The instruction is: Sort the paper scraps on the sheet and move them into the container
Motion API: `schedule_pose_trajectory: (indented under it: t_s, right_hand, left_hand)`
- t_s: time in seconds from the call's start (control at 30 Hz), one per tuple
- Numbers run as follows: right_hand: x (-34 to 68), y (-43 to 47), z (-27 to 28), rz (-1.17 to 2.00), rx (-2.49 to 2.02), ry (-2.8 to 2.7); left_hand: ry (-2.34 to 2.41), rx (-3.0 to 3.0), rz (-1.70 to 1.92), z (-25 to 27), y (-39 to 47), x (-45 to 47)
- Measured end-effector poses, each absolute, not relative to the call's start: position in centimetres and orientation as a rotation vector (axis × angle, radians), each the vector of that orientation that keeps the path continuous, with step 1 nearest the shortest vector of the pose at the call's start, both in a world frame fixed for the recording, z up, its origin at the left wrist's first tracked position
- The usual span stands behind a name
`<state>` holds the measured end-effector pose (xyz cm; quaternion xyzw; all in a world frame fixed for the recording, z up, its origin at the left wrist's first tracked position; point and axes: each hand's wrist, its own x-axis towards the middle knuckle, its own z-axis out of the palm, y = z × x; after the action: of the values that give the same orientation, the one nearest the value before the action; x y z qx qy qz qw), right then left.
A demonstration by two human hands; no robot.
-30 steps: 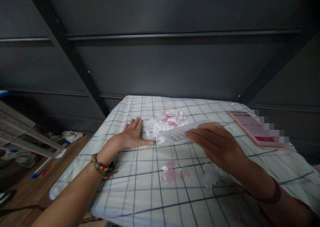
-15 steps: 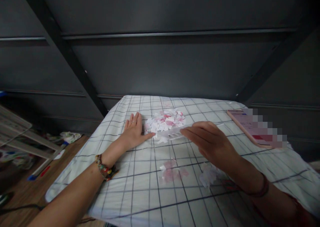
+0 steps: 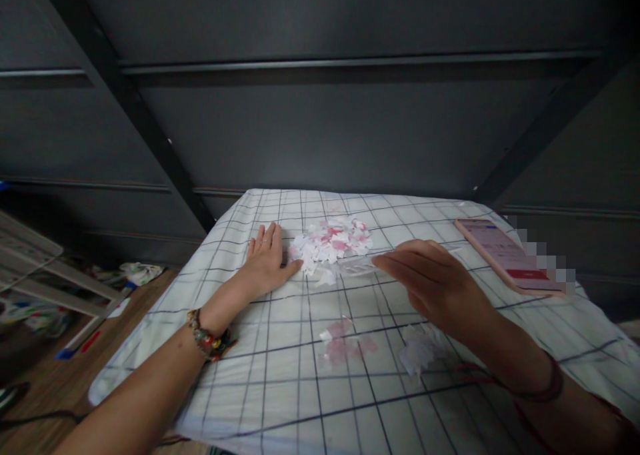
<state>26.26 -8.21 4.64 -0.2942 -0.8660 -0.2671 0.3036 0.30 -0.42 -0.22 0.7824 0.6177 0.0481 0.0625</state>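
My left hand (image 3: 267, 258) lies flat on the checked cloth, fingers spread, its thumb at the left edge of a heap of small white and pink paper scraps (image 3: 333, 241). In my right hand (image 3: 430, 275) the fingers pinch a translucent, slotted plastic strip (image 3: 355, 267). The strip runs along the near right side of the heap, and its other end shows faintly beyond the knuckles. A few pale scraps lie beside its left end. Nearer to me are a small pile of pink scraps (image 3: 345, 343) and a pile of whitish scraps (image 3: 420, 351), the latter beside my right forearm.
A phone (image 3: 500, 255) in a pink case rests on the right side of the cloth-covered table (image 3: 280, 388). Dark panels (image 3: 320, 135) stand behind the table. On the floor at left are a white frame (image 3: 55, 275) and a black cable (image 3: 40, 415).
My right hand has moved to the right with the plastic strip, whose left end has drawn away from my left thumb. My left hand has shifted slightly left.
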Motion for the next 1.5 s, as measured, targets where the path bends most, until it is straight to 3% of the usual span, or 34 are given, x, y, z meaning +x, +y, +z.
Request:
schedule_pose_trajectory:
  t_s: [0.73, 0.97, 1.3, 1.5]
  right_hand:
    - [26.4, -8.1, 4.5, -0.736, -0.794, -2.285]
    - [27.4, -8.5, 5.2, -0.572, -0.795, -2.385]
    - [24.9, -8.2, 4.3, -0.763, -0.674, -2.332]
    - [25.7, -8.8, 5.0, -0.694, -0.668, -2.378]
  left_hand:
    - [1.797, 2.382, 0.167, -0.1, -0.5, 0.2]
    - [1.825, 2.39, 0.175, -0.5, -0.2, -0.1]
    - [1.876, 2.345, 0.119, -0.9, -0.1, -0.4]
    - [1.901, 2.323, 0.095, -0.7, -0.2, -0.4]
